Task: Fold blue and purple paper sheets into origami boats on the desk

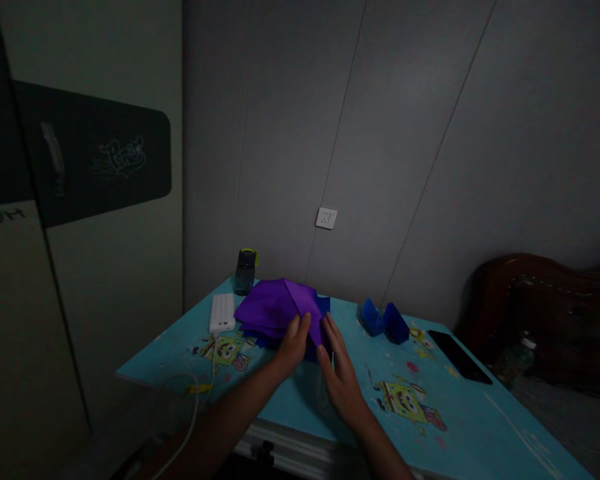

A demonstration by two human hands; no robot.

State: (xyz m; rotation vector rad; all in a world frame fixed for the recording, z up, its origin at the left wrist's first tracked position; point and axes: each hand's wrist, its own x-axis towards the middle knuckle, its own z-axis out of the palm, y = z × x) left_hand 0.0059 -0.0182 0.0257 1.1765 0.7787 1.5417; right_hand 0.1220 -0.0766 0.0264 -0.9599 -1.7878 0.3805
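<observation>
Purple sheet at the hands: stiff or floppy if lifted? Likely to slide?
The purple sheet is probably light and bendable: it looks thin, with a crease across it. It may slide if pushed, since the blue sheets beneath look loose, their edges not lined up with it.

A white power bank [223, 313] with a cable [214, 360] lies on the left of the table [470, 433], a dark bottle [245, 273] standing behind it. Near the right edge lies a flat black device [460, 357]. A socket [326, 218] sits on the wall [405, 133].
</observation>
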